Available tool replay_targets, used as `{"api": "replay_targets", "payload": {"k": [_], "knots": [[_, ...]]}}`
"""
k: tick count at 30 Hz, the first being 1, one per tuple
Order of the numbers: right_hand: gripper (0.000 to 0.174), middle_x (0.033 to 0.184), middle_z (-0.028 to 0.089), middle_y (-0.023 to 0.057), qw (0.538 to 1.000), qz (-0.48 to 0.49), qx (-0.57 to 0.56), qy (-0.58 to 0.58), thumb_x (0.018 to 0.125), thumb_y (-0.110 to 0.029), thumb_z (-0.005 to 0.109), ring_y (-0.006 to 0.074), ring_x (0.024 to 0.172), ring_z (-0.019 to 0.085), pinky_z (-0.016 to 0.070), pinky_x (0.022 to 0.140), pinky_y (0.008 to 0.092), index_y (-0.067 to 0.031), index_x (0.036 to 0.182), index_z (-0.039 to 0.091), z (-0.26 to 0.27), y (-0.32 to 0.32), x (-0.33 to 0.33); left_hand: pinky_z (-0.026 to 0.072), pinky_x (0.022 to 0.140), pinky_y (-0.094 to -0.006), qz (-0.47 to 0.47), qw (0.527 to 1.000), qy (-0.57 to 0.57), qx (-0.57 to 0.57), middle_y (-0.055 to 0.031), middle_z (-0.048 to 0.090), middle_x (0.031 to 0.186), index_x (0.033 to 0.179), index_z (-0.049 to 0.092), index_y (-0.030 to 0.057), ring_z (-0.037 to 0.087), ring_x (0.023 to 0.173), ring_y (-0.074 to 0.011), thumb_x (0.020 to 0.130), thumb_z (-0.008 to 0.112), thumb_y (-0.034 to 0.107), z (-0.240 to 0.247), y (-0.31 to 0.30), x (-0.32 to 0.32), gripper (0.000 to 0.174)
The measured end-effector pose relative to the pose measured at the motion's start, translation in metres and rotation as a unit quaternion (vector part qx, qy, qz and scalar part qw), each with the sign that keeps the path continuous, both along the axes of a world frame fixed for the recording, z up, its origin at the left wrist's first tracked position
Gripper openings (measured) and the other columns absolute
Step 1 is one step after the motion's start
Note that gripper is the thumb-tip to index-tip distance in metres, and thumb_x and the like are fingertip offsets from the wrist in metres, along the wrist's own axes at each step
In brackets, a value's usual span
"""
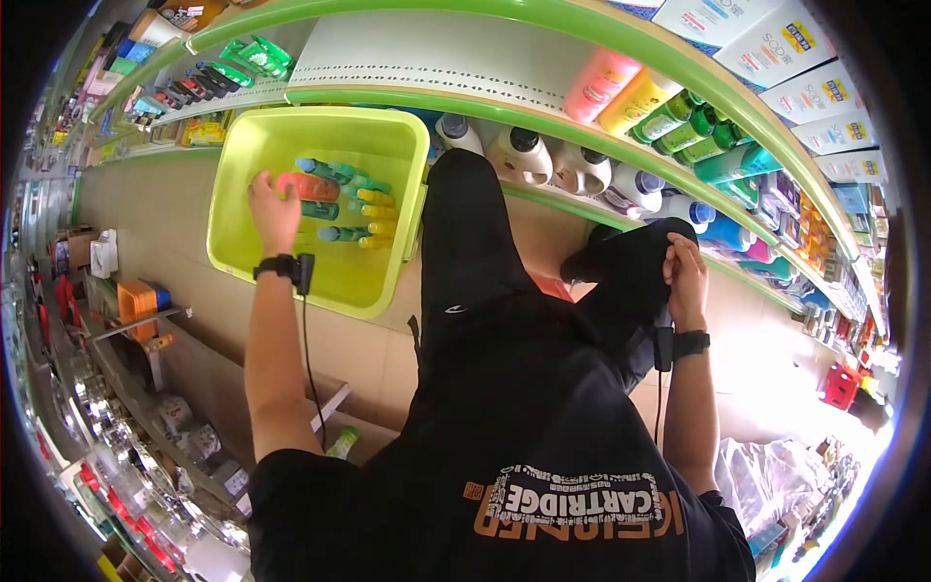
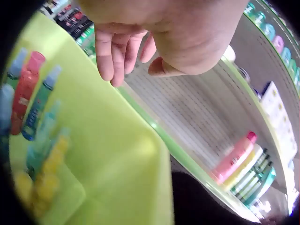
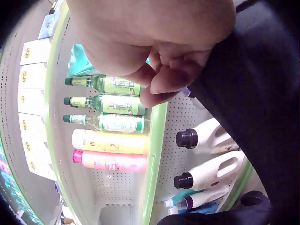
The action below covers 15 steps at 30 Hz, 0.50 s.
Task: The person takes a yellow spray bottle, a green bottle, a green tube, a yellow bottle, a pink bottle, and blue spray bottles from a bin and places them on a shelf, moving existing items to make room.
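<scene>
My left hand [image 1: 274,213] is over a lime-green plastic tub [image 1: 339,286] on the floor. Its fingers hang loosely bent with nothing between them, as the left wrist view shows. Overlapping the fingertips in the head view is a red bottle [image 1: 312,187], lying inside the tub apart from the hand [image 2: 154,37]. Around that bottle lie several blue-green bottles [image 1: 341,234] and several yellow ones [image 1: 378,228]. On the right, my other hand [image 1: 687,281] rests on the bent knee [image 1: 635,257], fingers loosely curled and holding nothing.
A green-edged shelf [image 1: 436,58] runs along the front, bearing a pink bottle [image 1: 601,85], a yellow bottle [image 1: 640,100] and green glass bottles [image 3: 119,104]. White detergent jugs [image 1: 521,155] stand on the level below. Behind the left arm is another shelf with metalware [image 1: 126,417].
</scene>
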State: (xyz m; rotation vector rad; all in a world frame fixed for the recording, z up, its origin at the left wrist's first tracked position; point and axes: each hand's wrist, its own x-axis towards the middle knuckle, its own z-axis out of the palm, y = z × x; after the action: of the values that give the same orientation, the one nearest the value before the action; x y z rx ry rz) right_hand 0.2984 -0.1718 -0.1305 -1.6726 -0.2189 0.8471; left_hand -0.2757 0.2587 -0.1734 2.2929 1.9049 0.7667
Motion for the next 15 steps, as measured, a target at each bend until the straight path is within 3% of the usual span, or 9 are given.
{"api": "replay_targets", "payload": {"k": [1, 3, 7, 9, 15], "knots": [[0.025, 0.084, 0.063, -0.0026, 1.000, -0.007, -0.001, -0.003, 0.109, -0.022, 0.060, 0.0069, 0.061, 0.054, 0.0377, 0.053, 0.0228, -0.0041, 0.120, 0.073, 0.001, 0.002, -0.003, 0.0555, 0.095, -0.0505, 0.001, 1.000, -0.005, 0.000, -0.0188, 0.065, 0.126, 0.136, 0.057, 0.0034, 0.066, 0.117, -0.0367, 0.094, 0.077, 0.020, -0.003, 0.009, -0.007, 0.049], [0.025, 0.084, 0.062, -0.0013, 0.999, -0.029, 0.012, -0.004, 0.109, -0.021, 0.060, 0.0078, 0.061, 0.053, 0.0381, 0.054, 0.0234, -0.0036, 0.122, 0.072, 0.008, 0.008, -0.010, 0.0523, 0.101, -0.0539, 0.084, 0.981, 0.146, -0.091, -0.0213, 0.063, 0.137, 0.140, 0.055, 0.0043, 0.059, 0.130, -0.0424, 0.092, 0.078, 0.032, -0.011, 0.024, -0.013, 0.060], [0.024, 0.082, 0.061, 0.0002, 0.995, -0.058, 0.071, 0.036, 0.111, -0.019, 0.058, 0.0083, 0.060, 0.052, 0.0384, 0.054, 0.0232, -0.0033, 0.124, 0.070, 0.017, 0.011, -0.031, 0.0519, 0.103, -0.0538, 0.076, 0.965, 0.170, -0.185, -0.0213, 0.063, 0.141, 0.140, 0.055, 0.0068, 0.060, 0.133, -0.0412, 0.092, 0.076, 0.035, -0.029, 0.050, -0.020, 0.059], [0.024, 0.082, 0.061, 0.0001, 0.996, -0.040, 0.072, 0.023, 0.111, -0.019, 0.058, 0.0082, 0.060, 0.052, 0.0382, 0.054, 0.0230, -0.0034, 0.123, 0.070, 0.023, 0.013, -0.051, 0.0532, 0.101, -0.0539, 0.012, 0.954, 0.153, -0.258, -0.0220, 0.068, 0.133, 0.134, 0.057, 0.0082, 0.065, 0.126, -0.0406, 0.091, 0.076, 0.032, -0.041, 0.064, -0.025, 0.053], [0.020, 0.079, 0.059, -0.0006, 0.995, 0.013, 0.095, 0.013, 0.111, -0.017, 0.058, 0.0075, 0.060, 0.051, 0.0371, 0.054, 0.0220, -0.0033, 0.118, 0.069, 0.046, 0.037, -0.089, 0.0553, 0.094, -0.0534, 0.004, 0.957, 0.144, -0.253, -0.0233, 0.074, 0.116, 0.120, 0.062, 0.0053, 0.069, 0.113, -0.0450, 0.090, 0.076, 0.031, -0.042, 0.071, -0.027, 0.042]]}}
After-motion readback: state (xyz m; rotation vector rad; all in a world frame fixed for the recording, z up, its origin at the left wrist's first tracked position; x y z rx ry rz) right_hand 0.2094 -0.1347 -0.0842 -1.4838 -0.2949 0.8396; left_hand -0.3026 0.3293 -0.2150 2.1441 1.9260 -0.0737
